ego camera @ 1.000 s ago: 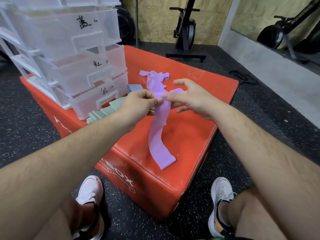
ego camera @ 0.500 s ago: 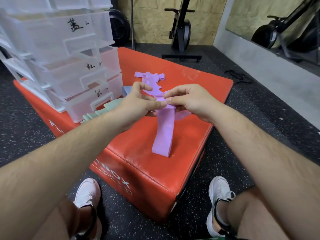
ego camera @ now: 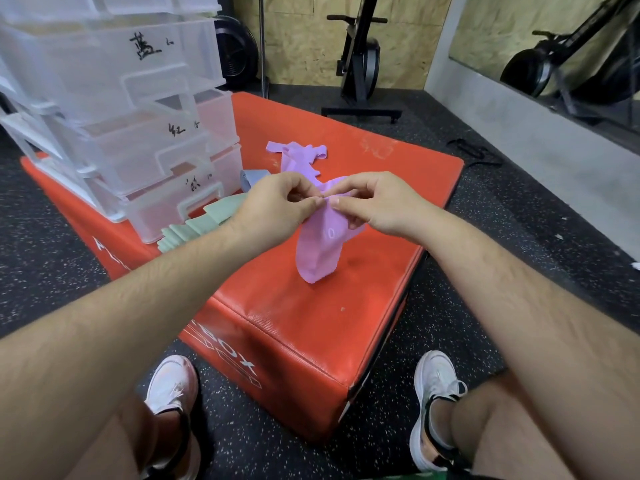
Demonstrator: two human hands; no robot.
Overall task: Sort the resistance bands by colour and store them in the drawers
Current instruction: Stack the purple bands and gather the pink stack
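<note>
A purple resistance band hangs folded above the red box, pinched at its top by my left hand and my right hand, thumbs nearly touching. More purple bands lie in a loose pile behind my hands. Several pale green bands lie fanned out by the drawer unit, and a grey-blue band sits beside them. The clear plastic drawer unit stands at the left of the box, its drawers labelled in black marker.
The red padded box stands on dark rubber gym flooring. My two feet in white shoes are at its near edge. An exercise bike stands at the back, and a black cord lies on the floor to the right.
The long purple band that trailed down onto the box has been folded up shorter. Both hands have come closer together at its top.
</note>
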